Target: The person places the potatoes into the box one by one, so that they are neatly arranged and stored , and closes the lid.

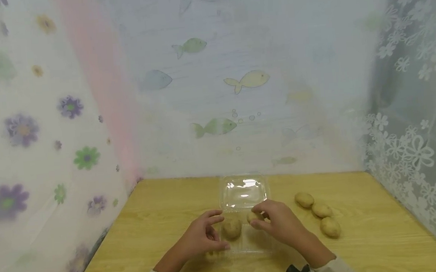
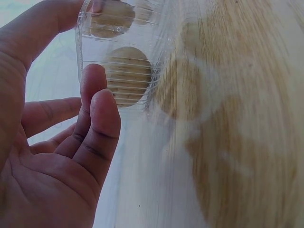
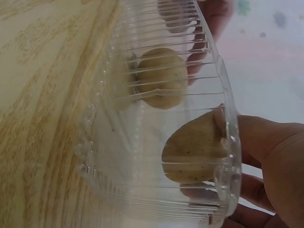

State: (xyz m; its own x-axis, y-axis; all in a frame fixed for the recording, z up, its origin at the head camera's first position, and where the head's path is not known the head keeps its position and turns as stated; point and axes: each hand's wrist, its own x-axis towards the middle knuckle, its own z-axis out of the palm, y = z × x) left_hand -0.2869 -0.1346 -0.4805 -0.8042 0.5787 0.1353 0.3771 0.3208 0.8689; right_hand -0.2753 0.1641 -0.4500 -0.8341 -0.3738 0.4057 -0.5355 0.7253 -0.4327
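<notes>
While the right hand (image 1: pixel 282 222) pinches the tan oval potato (image 1: pixel 251 217) inside the clear ribbed-plastic container (image 3: pixel 232 133) and the left hand (image 1: pixel 200 236) is spread alongside, I judge the potato firm, light, slightly slippery, best gripped around its middle.

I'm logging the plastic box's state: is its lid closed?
No, the head view shows the lid tipped back behind the plastic box, leaving the potato inside uncovered.
</notes>
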